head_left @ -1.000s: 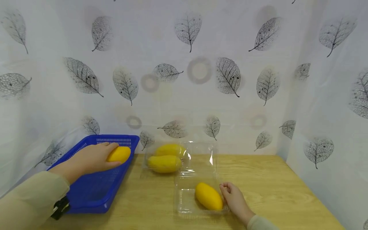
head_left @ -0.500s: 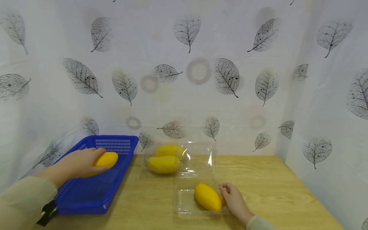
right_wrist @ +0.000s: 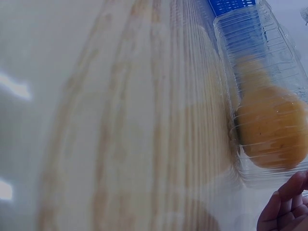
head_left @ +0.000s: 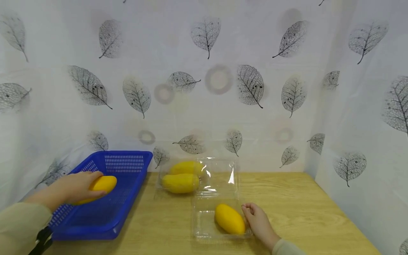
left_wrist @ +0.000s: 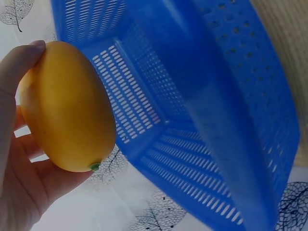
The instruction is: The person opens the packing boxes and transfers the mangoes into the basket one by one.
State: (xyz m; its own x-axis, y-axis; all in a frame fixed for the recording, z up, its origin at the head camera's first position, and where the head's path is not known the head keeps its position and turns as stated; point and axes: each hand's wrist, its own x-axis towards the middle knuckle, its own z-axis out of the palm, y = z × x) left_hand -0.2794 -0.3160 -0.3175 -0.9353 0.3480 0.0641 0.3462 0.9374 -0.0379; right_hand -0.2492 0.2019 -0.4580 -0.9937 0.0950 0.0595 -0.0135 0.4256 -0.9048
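Observation:
My left hand [head_left: 70, 187] grips a yellow mango [head_left: 104, 183] over the left part of the blue plastic basket [head_left: 116, 226]. In the left wrist view the mango [left_wrist: 70, 106] shows a small green stem end, with fingers and thumb wrapped about it. My right hand [head_left: 259, 223] pinches the right rim of a clear plastic box [head_left: 204, 223], thumb against curled fingers. Inside that box lies another mango [head_left: 230, 219], seen through the ribbed wall in the right wrist view.
Behind and left of the box, two more mangoes [head_left: 180, 183] lie behind clear plastic. The box's lid [head_left: 220, 177] stands raised at its back. A leaf-patterned curtain [head_left: 204, 106] encloses the wooden table [head_left: 287, 198] at the back and sides.
My left hand has moved left and slightly down with the mango, from the basket's right side toward its left side. The right hand and the box have stayed in place.

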